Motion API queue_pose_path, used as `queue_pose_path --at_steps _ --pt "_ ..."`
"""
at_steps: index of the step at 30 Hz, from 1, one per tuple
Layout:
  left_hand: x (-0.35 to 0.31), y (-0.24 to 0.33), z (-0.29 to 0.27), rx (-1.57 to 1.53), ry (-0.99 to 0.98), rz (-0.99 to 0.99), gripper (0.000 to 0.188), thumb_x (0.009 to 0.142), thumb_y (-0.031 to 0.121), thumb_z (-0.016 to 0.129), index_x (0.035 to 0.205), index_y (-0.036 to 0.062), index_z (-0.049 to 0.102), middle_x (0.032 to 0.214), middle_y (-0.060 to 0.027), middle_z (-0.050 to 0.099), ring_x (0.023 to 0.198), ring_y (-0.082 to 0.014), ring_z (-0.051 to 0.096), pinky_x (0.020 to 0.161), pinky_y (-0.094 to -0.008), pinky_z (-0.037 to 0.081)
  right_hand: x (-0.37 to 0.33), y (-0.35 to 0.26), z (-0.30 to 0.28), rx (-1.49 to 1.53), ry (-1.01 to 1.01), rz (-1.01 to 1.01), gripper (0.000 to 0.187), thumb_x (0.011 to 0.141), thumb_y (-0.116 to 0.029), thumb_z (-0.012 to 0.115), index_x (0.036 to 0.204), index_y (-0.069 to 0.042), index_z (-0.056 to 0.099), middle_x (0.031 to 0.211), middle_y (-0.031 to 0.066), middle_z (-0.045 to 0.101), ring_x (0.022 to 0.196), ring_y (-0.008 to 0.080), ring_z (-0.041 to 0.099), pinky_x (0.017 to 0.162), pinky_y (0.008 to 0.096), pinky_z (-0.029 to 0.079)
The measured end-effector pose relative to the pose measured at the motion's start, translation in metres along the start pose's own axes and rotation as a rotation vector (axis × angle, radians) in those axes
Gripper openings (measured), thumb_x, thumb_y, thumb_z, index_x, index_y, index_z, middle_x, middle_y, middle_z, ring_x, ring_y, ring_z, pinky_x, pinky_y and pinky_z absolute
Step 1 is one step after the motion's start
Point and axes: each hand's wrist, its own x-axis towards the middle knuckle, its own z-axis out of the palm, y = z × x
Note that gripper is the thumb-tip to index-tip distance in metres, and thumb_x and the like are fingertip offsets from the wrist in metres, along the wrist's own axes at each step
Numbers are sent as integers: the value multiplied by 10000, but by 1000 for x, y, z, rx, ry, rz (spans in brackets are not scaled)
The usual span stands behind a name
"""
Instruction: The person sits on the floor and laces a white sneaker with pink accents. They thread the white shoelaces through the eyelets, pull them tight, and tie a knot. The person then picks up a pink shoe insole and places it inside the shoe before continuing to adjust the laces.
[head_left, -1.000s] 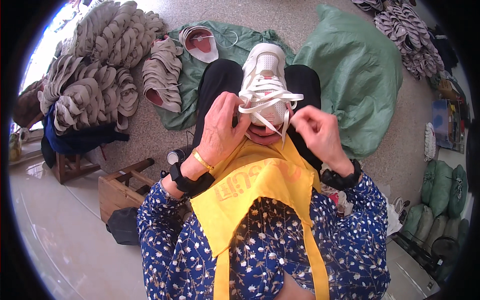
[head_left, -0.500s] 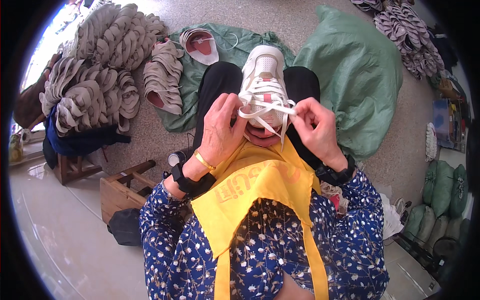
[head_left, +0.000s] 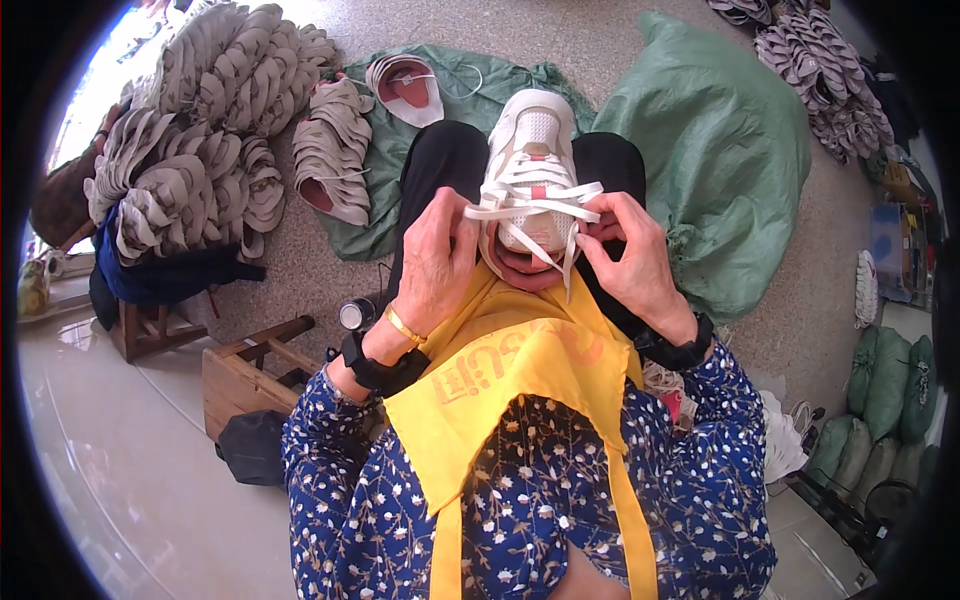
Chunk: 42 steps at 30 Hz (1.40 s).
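White sneaker (head_left: 533,135) sits between the person's knees, sole down, opening against a yellow apron (head_left: 470,440). Orange printing runs across the apron, upside down from where I stand. Toe points away from the body, long axis straight out from the lap. White lace (head_left: 530,211) lies crossed over the tongue. Left hand (head_left: 436,262), knuckles up, fingers pinched on a lace loop. Right hand (head_left: 640,262) angles inward, fingers curled at the lace; cannot tell whether clamped. Green sack (head_left: 715,170) beyond, on the right.
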Motion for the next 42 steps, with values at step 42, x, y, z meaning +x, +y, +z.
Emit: queue_pose_path --at_steps 42 --pt "13 31 -58 -708 -135 -46 352 946 78 790 1135 68 493 1163 4 598 1105 -75 558 978 -269 470 4 -6 7 -197 -191 -520 292 831 -91 774 1087 -49 640 1002 73 632 826 281 711 662 358 608"
